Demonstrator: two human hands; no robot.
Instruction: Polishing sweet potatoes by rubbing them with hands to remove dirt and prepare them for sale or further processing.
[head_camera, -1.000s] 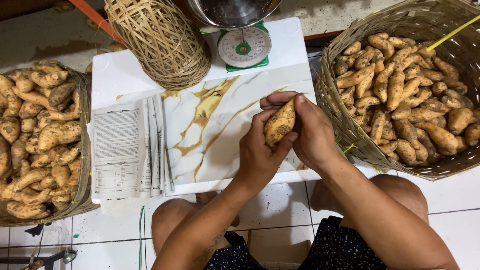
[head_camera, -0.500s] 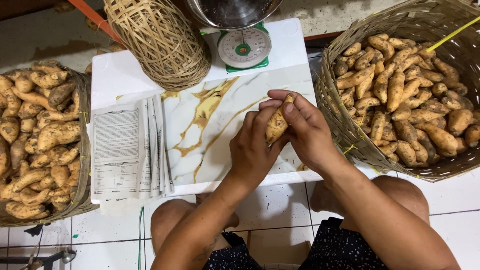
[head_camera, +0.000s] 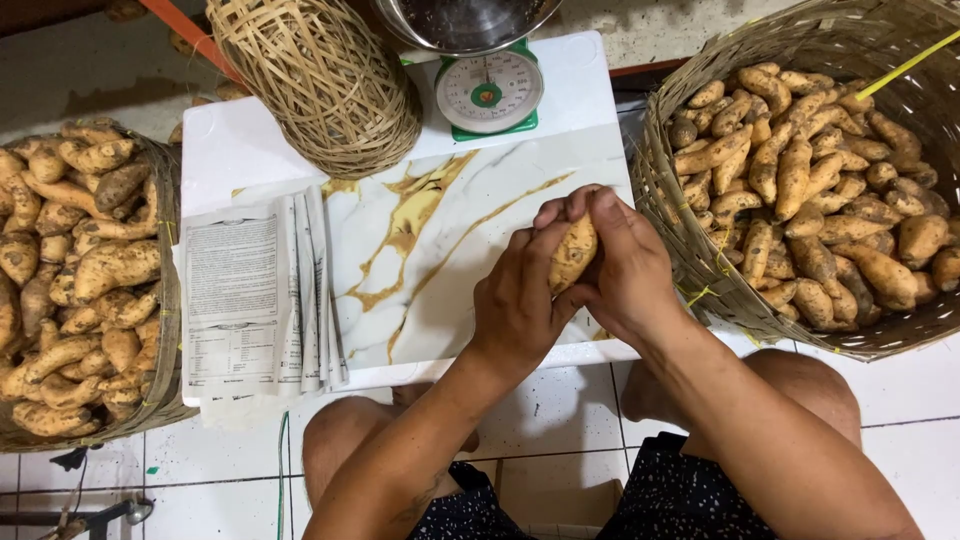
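Because our two hands wrap it from both sides, we see only a strip of the sweet potato (head_camera: 572, 255); its lower end is buried under our left hand (head_camera: 520, 300) and its right flank under our right hand (head_camera: 625, 270). Both baskets run off the picture, and the metal bowl (head_camera: 465, 20) on the green-based dial scale (head_camera: 490, 95) is cut by the top edge.

We sit over a low white table (head_camera: 240, 150) topped with a marbled white-and-gold board (head_camera: 420, 250), a folded newspaper (head_camera: 255, 300) lying at its left end and an upturned woven cane basket (head_camera: 325, 85) standing behind it. White floor tiles show beneath our knees. Heaped tubers fill the left basket (head_camera: 165, 300) and the right basket (head_camera: 690, 260).

Held above the board's right part, the sweet potato is tan and dusty, with small dark flecks, standing nearly upright. Both hands are curled closed around it, fingertips meeting over its top.
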